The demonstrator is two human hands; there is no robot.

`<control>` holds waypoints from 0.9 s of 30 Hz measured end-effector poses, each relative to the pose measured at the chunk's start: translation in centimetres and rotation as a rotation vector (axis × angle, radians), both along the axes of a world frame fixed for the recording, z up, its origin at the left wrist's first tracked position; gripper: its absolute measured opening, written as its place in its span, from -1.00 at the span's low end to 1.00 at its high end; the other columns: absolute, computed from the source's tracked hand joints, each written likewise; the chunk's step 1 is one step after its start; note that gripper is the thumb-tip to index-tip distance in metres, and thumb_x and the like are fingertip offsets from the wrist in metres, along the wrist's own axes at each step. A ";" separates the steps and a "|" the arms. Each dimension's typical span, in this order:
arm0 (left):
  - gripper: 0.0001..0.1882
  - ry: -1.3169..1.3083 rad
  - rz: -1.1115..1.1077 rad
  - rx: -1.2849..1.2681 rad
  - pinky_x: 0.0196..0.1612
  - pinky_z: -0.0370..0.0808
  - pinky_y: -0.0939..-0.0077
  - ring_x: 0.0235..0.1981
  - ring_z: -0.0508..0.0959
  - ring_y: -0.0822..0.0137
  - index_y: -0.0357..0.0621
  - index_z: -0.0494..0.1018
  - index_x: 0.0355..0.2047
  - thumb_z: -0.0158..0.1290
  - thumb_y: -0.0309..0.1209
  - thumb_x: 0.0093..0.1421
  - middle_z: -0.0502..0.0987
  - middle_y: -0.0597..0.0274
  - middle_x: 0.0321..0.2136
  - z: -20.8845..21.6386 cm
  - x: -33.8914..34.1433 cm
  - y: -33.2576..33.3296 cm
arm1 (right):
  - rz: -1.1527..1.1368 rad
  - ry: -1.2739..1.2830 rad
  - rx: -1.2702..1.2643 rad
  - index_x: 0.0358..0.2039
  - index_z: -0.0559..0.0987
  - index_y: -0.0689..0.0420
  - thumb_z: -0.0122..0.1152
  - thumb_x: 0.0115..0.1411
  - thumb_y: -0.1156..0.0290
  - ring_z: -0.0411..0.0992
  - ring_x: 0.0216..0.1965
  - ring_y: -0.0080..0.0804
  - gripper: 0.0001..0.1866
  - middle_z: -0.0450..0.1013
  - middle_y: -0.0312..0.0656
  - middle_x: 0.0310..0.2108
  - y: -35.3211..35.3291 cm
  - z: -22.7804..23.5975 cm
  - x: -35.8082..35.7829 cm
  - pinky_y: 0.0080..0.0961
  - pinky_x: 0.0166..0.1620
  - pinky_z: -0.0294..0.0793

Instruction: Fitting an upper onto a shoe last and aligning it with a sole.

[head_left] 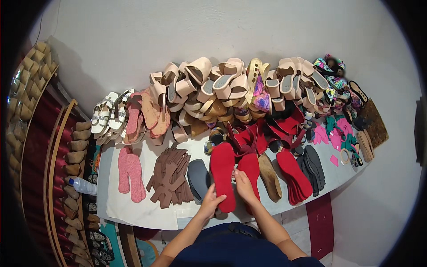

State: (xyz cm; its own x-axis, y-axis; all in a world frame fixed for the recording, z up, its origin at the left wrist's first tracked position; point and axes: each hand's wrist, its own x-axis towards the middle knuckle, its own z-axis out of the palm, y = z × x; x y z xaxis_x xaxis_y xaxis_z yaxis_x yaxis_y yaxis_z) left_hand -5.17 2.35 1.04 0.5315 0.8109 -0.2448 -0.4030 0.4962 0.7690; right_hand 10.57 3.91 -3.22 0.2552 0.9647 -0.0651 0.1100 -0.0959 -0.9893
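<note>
A red insole (222,175) is raised upright above the near edge of the table. My left hand (212,202) grips its lower left side, thumb across the front. At its right edge, the closed fingers of my right hand (243,183) pinch the rim; a small pale spot at the fingertips is too small to make out. Behind my right hand lies another red insole (250,167), partly covered by it. A dark grey sole (198,178) rests to the left of the held insole. To the right sits a worn brown shoe last (269,178).
Stacked red insoles (293,178) and dark grey soles (312,169) lie at right on the table (151,216). Brown straps (170,180) and pink insoles (131,173) lie at left. Beige sandals (231,80) pile along the wall. A water bottle (83,186) is beside a rack of lasts (73,158).
</note>
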 end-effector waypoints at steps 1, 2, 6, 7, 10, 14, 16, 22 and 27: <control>-0.41 0.005 0.027 -0.058 -0.05 0.32 0.40 -0.11 0.40 0.24 -0.18 0.01 0.04 -0.07 -0.64 -0.03 0.35 -0.01 -0.13 0.8 -0.8 0.4 | -0.066 -0.006 0.037 -0.03 0.26 0.33 -0.15 0.20 0.27 0.32 -0.20 -0.37 -0.57 0.31 -0.06 -0.25 0.6 0.0 -0.6 -0.53 -0.06 0.24; -0.41 0.009 0.071 -0.029 -0.07 0.34 0.38 -0.13 0.40 0.23 -0.15 0.02 0.04 -0.09 -0.63 -0.05 0.34 -0.03 -0.12 0.5 -1.5 0.7 | -0.064 -0.007 0.039 -0.03 0.26 0.33 -0.15 0.20 0.27 0.32 -0.20 -0.37 -0.57 0.31 -0.06 -0.25 1.0 0.0 -0.9 -0.53 -0.06 0.24; -0.40 -0.108 0.132 -0.095 -0.12 0.36 0.33 -0.19 0.40 0.23 -0.05 0.01 0.03 -0.14 -0.57 -0.08 0.33 -0.06 -0.15 0.0 -4.2 2.1 | -0.025 -0.292 -0.065 0.05 0.13 0.32 0.01 0.08 0.24 0.24 -0.11 -0.15 -0.40 0.24 0.08 -0.17 1.8 0.3 -2.7 -0.40 0.00 0.18; -0.40 -0.108 0.137 -0.096 -0.12 0.36 0.33 -0.19 0.40 0.23 -0.05 0.01 0.03 -0.14 -0.57 -0.08 0.33 -0.06 -0.15 0.0 -4.6 2.2 | 0.004 -0.382 -0.065 0.07 0.09 0.31 0.07 0.03 0.23 0.20 -0.06 -0.07 -0.33 0.20 0.13 -0.13 1.9 0.3 -3.4 -0.35 0.02 0.15; -0.40 -0.041 0.180 -0.144 -0.12 0.36 0.27 -0.21 0.39 0.18 0.01 -0.02 0.02 -0.17 -0.56 -0.08 0.33 0.00 -0.24 -0.2 -4.6 2.7 | -0.068 -0.466 -0.028 0.09 -0.02 0.32 0.13 -0.03 0.25 0.09 0.02 0.06 -0.22 0.10 0.22 -0.04 2.9 -2.2 -4.1 -0.29 0.05 0.11; -0.36 -0.105 0.170 -0.236 -0.18 0.40 0.11 -0.27 0.42 0.10 0.09 -0.09 0.04 -0.18 -0.57 -0.08 0.31 0.04 -0.32 -1.0 -4.5 2.7 | -0.151 -0.454 -0.072 0.10 -0.05 0.28 0.15 -0.05 0.30 0.13 0.00 0.10 -0.21 0.11 0.24 -0.03 4.8 -3.6 -4.1 -0.28 0.04 0.13; -0.38 -0.091 0.149 -0.249 -0.22 0.42 0.13 -0.32 0.44 0.11 0.09 -0.08 0.03 -0.18 -0.55 -0.07 0.31 0.03 -0.32 -1.5 -5.0 3.0 | -0.177 -0.416 -0.136 0.10 -0.04 0.26 0.16 -0.07 0.33 0.15 -0.01 0.11 -0.21 0.13 0.25 -0.05 5.5 -3.7 -4.1 -0.27 0.04 0.14; -0.49 -0.027 0.109 -0.217 -0.34 0.47 0.20 -0.45 0.48 0.15 0.03 -0.05 0.02 -0.22 -0.42 0.02 0.33 0.03 -0.33 -1.1 -5.3 3.7 | -0.107 0.092 -0.204 0.11 -0.05 0.16 0.07 -0.06 0.51 0.28 -0.08 -0.02 -0.27 0.27 0.12 -0.12 6.1 -3.3 -1.3 -0.25 -0.06 0.29; -0.57 -0.032 0.146 -0.183 -0.33 0.47 0.25 -0.45 0.48 0.20 -0.03 0.04 -0.01 -0.32 -0.15 0.15 0.38 0.04 -0.36 -0.8 -5.7 3.8 | 0.087 1.083 -0.479 0.00 0.18 0.20 0.01 0.01 0.55 0.38 -0.18 -0.20 -0.51 0.33 -0.05 -0.16 3.4 5.3 2.5 -0.26 -0.13 0.40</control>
